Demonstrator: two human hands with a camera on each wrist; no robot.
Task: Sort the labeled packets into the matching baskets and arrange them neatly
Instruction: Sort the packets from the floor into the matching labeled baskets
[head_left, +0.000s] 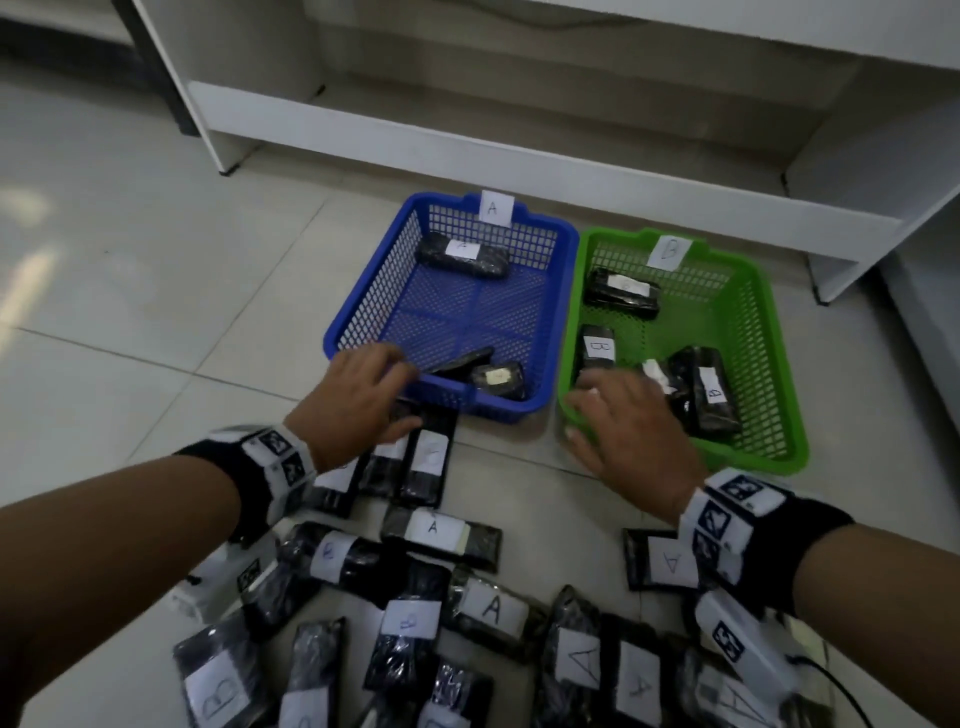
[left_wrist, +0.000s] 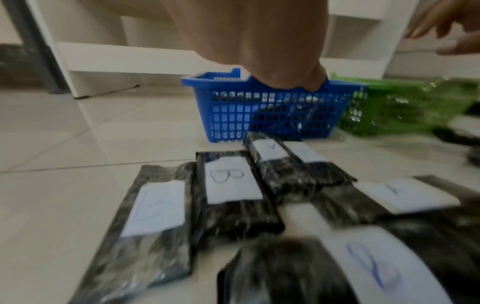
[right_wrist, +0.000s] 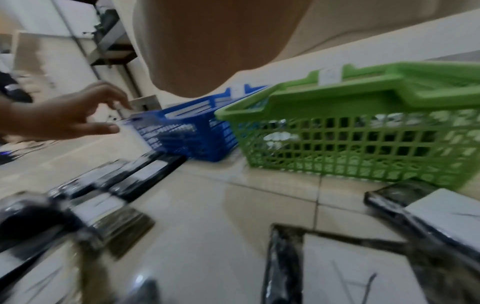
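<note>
A white paper tag on the blue plastic mesh basket (head_left: 363, 306) reads "A"; the green plastic mesh basket (head_left: 769, 364) tag reads "B". Black plastic-wrapped packets (head_left: 491, 605) on the floor carry handwritten "A" or "B" labels.

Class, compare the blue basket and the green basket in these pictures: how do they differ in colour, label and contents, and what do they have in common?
The blue basket carries a paper tag marked A; the green basket carries one marked B. The blue basket sits on the left, under the left hand; the green sits on the right, under the right hand. Three packets show in the blue basket, at least four in the green. Both are mesh-walled plastic baskets standing side by side on the tiled floor.
</note>
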